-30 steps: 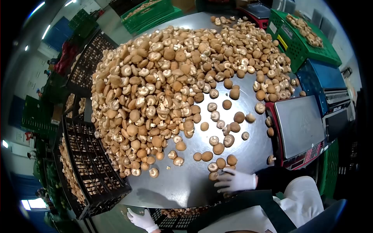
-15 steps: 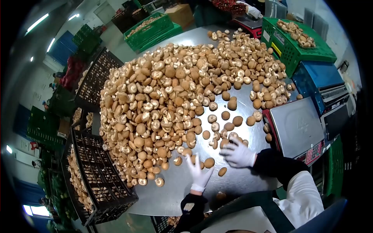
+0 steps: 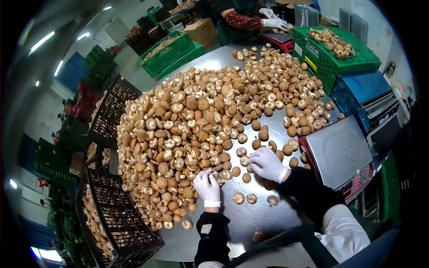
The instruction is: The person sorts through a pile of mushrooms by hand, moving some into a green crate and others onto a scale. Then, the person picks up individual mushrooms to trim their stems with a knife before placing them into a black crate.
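Observation:
A large heap of brown-capped shiitake mushrooms (image 3: 174,134) with pale stems covers much of the metal table (image 3: 250,223). My left hand (image 3: 208,186), white-gloved, is at the heap's near edge, fingers curled in against a mushroom at its right side. To its right, my right hand (image 3: 267,164), also white-gloved, bends over loose mushrooms; its fingertips point left and whatever is under them is hidden. Between and below the hands lie a few loose mushrooms (image 3: 238,198), several gills-up. One more mushroom (image 3: 258,236) rests close to the table's front edge.
A scale (image 3: 339,149) with a red body stands at the right. Behind it are a blue box (image 3: 362,96) and a green crate (image 3: 337,67) topped with mushrooms. Black crates (image 3: 125,214) of mushrooms line the left side. Across the table, a co-worker's gloved hands (image 3: 275,22) are over another scale.
My left hand has gone from spread fingers to curled ones, moving left to the heap's edge. My right hand has moved slightly up. Loose mushrooms below the hands have shifted, with more now showing gills.

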### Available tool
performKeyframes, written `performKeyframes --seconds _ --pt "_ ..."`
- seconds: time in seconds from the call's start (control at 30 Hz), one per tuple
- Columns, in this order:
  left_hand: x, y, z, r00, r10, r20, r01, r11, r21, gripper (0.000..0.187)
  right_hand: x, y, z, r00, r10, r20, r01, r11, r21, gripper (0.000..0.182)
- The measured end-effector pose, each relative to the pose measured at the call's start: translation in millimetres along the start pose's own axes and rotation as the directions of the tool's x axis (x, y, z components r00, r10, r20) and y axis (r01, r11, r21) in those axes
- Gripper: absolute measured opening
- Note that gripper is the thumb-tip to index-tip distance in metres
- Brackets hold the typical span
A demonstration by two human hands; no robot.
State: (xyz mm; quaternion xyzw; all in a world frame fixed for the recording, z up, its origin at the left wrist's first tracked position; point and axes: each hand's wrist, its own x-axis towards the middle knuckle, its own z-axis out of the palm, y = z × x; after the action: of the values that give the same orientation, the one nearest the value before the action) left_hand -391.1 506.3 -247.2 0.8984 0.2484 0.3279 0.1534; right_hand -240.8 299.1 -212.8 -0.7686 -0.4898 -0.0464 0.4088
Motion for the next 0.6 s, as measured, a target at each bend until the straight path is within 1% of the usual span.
performKeyframes --seconds 0.03,0.07,0.1,0.13,0.17,0.2,0.23,0.27,0.3,0.37,0.4,0.43,0.5,0.53,0.57,0.6 --pt "0.4 -12.4 -1.9 0.996 -0.019 0.086 0.010 0.995 0.103 0.017 12.5 0.9 12.9 0.997 0.024 0.068 -0.027 0.998 0.050 0.013" --pt "2.2 -18.7 -3.0 0.990 -0.011 0.141 -0.016 0.982 0.186 0.017 26.1 3.3 29.7 0.997 0.012 0.075 -0.018 0.997 0.081 0.015" --pt "2.5 -23.7 -2.2 0.990 0.031 0.141 -0.064 0.970 0.235 0.021 39.6 4.3 46.5 0.996 -0.001 0.084 -0.008 0.994 0.113 0.017" --pt "4.7 -24.4 -3.5 0.982 0.039 0.183 -0.093 0.951 0.294 0.024 51.9 1.8 60.4 0.990 0.022 0.139 -0.040 0.991 0.127 0.021" --pt "9.1 -22.5 -4.3 0.974 0.042 0.222 -0.120 0.929 0.349 0.026 64.8 -1.0 73.6 0.968 0.071 0.242 -0.093 0.992 0.082 0.027" --pt "13.3 -20.1 -3.5 0.964 0.073 0.257 -0.175 0.900 0.400 0.027 71.8 1.5 92.0 0.972 0.048 0.229 -0.060 0.997 0.048 0.034" --pt "16.9 -13.8 -4.7 0.951 0.055 0.304 -0.189 0.883 0.430 0.026 77.9 -2.6 103.0 0.975 0.023 0.220 -0.026 1.000 0.011 0.042" --pt "18.7 -11.0 -2.2 0.942 0.037 0.333 -0.193 0.873 0.449 0.026 79.0 -6.8 112.2 0.905 0.116 0.409 -0.056 0.986 -0.156 0.060" --pt "19.8 -10.3 0.0 0.933 0.017 0.360 -0.195 0.863 0.466 0.025 76.1 -16.6 116.8 0.866 0.177 0.468 -0.082 0.973 -0.216 0.071" --pt "22.1 -12.7 -0.5 0.904 0.083 0.419 -0.271 0.869 0.414 0.019 63.2 -28.5 117.4 0.898 0.182 0.399 -0.078 0.961 -0.264 0.071" --pt "22.6 -14.7 -0.8 0.898 0.088 0.431 -0.295 0.848 0.441 0.017 54.5 -24.5 113.2 0.899 0.141 0.415 -0.094 0.987 -0.132 0.065" --pt "22.3 -16.7 -0.6 0.890 0.095 0.445 -0.320 0.826 0.464 0.016 44.2 -25.8 104.7 0.888 0.111 0.445 -0.075 0.992 -0.098 0.055" --pt "23.1 -20.6 -7.2 0.859 0.102 0.502 -0.347 0.837 0.423 0.013 17.7 -18.7 83.0 0.886 -0.060 0.460 0.054 0.998 0.027 0.044" --pt "20.5 -21.9 -10.8 0.874 0.138 0.465 -0.342 0.856 0.388 0.009 5.0 -18.3 69.3 0.875 -0.091 0.475 0.100 0.995 0.005 0.040" --pt "17.4 -24.7 -13.8 0.897 0.168 0.409 -0.321 0.883 0.342 0.010 -5.8 -19.3 54.7 0.864 -0.121 0.489 0.148 0.989 -0.016 0.037" --pt "13.3 -22.8 -19.7 0.934 0.162 0.318 -0.244 0.940 0.239 0.012 -13.5 -21.0 41.2 0.879 -0.146 0.455 0.177 0.984 -0.025 0.035"
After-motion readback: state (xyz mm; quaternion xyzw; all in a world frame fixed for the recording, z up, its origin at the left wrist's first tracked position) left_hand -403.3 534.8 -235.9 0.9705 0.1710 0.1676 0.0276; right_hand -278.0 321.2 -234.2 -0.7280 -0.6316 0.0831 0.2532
